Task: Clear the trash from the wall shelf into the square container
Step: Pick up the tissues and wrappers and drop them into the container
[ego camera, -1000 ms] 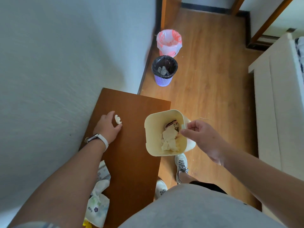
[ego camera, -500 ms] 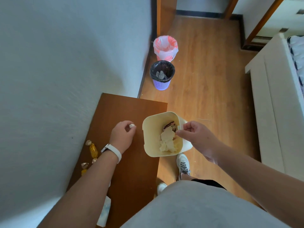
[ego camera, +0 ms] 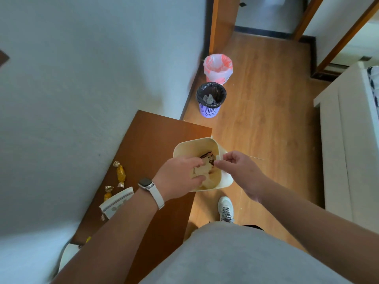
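The cream square container [ego camera: 190, 143] hangs just off the front edge of the brown wall shelf [ego camera: 155, 140]. Crumpled paper and a dark wrapper [ego camera: 207, 155] lie inside it. My right hand [ego camera: 240, 171] pinches its right rim and holds it up. My left hand [ego camera: 178, 179], with a white watch on the wrist, reaches over the container's near left corner, fingers curled down into it. Whether the small white scrap is still in those fingers is hidden. On the shelf by the wall lie two gold-wrapped candies [ego camera: 120, 174] [ego camera: 108, 193] and a patterned paper packet [ego camera: 117, 202].
A purple bin with a black liner [ego camera: 211, 99] and a bin with a pink liner [ego camera: 217, 67] stand on the wooden floor along the wall beyond the shelf. White furniture [ego camera: 344, 140] runs down the right side. My shoe [ego camera: 225, 209] is below the container.
My left hand picked a small white scrap off the shelf and moved right with it, from the shelf to over the container. The right hand kept holding the rim.
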`<state>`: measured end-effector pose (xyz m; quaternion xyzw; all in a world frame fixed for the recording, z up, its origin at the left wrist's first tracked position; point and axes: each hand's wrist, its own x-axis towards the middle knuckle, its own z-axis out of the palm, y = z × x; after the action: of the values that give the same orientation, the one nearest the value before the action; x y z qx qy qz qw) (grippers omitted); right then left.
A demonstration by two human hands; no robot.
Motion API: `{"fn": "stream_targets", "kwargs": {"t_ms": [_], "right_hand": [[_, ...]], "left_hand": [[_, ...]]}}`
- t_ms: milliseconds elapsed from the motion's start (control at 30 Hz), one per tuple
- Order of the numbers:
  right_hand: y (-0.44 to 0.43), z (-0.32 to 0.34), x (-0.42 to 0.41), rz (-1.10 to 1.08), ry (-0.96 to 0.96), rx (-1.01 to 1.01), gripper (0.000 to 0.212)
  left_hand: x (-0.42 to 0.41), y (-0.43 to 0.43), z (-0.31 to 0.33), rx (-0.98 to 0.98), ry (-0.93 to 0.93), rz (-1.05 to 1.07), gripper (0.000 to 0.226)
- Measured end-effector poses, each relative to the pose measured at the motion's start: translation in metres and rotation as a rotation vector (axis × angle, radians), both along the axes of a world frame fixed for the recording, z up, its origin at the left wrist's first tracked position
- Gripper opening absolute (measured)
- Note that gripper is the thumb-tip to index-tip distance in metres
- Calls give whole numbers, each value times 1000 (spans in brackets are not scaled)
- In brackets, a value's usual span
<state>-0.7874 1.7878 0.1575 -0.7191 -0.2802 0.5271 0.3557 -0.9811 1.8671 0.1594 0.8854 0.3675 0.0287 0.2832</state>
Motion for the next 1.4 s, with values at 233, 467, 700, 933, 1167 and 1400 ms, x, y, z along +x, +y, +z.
{"fn": "stream_targets", "kwargs": {"t_ms": [233, 467, 700, 933, 1167, 1400], "right_hand": [[1, -11, -6, 1, -5, -8, 45], [13, -10, -21, 54, 2, -22, 55], [34, -3, -26, 108, -29, -34, 51], [48, -2, -25, 108, -51, -61, 58], [65, -3, -27, 140, -57, -84, 31], [66, 0, -34, 227, -91, -94, 31]], "left_hand": [[-43, -1, -19, 106, -108, 273, 32], [-107, 3, -58, 35, -4, 675, 33], [-148, 46, -93, -128, 101, 1043, 6], [-147, 72, -110, -140, 224, 1051, 9], [-148, 77, -119, -152, 243, 1041, 21], [-130, 66, -98, -210, -1, 980, 30]]}}
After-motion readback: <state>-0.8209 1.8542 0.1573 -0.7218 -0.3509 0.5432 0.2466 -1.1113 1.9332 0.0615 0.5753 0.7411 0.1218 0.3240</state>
